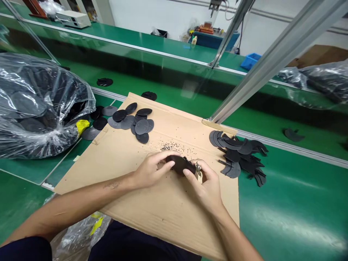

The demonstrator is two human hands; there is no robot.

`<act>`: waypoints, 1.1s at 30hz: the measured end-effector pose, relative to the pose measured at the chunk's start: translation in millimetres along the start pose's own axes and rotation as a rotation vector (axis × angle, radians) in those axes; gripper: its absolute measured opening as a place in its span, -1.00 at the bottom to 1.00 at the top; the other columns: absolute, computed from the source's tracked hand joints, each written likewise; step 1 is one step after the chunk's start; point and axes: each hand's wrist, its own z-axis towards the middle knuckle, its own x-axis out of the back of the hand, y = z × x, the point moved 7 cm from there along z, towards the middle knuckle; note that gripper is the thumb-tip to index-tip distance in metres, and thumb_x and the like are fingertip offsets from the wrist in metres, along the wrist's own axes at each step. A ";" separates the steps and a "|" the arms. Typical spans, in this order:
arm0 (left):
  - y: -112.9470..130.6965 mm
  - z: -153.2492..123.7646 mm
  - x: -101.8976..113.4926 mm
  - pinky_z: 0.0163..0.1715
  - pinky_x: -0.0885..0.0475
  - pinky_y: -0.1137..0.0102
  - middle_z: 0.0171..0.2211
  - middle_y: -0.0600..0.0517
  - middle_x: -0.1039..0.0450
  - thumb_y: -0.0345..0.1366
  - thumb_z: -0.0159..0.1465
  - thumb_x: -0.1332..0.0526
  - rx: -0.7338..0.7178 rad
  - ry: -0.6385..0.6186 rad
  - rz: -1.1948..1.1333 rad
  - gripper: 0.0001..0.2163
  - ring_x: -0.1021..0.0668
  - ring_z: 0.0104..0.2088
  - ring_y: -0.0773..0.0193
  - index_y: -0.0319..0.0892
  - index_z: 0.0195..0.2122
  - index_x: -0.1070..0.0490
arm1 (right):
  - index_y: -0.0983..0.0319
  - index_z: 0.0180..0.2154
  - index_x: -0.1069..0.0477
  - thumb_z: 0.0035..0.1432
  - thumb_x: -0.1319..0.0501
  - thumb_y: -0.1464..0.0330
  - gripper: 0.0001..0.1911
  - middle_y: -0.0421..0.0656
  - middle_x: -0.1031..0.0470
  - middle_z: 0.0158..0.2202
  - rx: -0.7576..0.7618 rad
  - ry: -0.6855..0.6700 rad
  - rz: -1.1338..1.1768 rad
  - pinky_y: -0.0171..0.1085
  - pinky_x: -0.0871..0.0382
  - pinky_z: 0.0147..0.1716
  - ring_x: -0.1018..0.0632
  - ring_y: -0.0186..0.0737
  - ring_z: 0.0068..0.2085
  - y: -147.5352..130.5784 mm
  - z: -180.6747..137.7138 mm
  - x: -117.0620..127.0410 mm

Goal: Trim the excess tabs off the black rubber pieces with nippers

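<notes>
My left hand [152,168] is closed on one end of a dark oval plastic piece [178,165], thumb on top and fingers behind. Small bits stick up from the piece's far edge. My right hand [208,185] grips a small pair of nippers [199,172] with pale handles, and its thumb also touches the piece's right end. The nippers' jaws are close to that end; whether they touch it I cannot tell. Beneath both hands lies a cardboard sheet [130,203], strewn with tiny black scraps [170,146] just beyond the piece.
Loose black ovals [141,127] lie on the cardboard's far left. Curved black parts with thin prongs [239,152] are heaped over its right edge. A clear plastic bag [40,108] of ovals bulges at left. A slanted metal post [261,69] rises beyond the cardboard, by the green conveyor [174,90].
</notes>
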 end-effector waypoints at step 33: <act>35.9 -3.8 6.2 -0.17 -0.53 0.31 -0.28 -0.05 -0.64 -0.37 0.32 -0.32 -0.439 0.001 0.063 -0.90 -0.63 -0.27 0.26 -0.19 -0.14 -0.54 | 0.15 -0.20 -0.53 0.24 -0.27 0.48 -0.87 -0.11 -0.64 -0.28 0.302 -0.090 -0.007 -0.20 -0.53 -0.28 -0.63 -0.17 -0.30 -17.5 -7.5 -12.6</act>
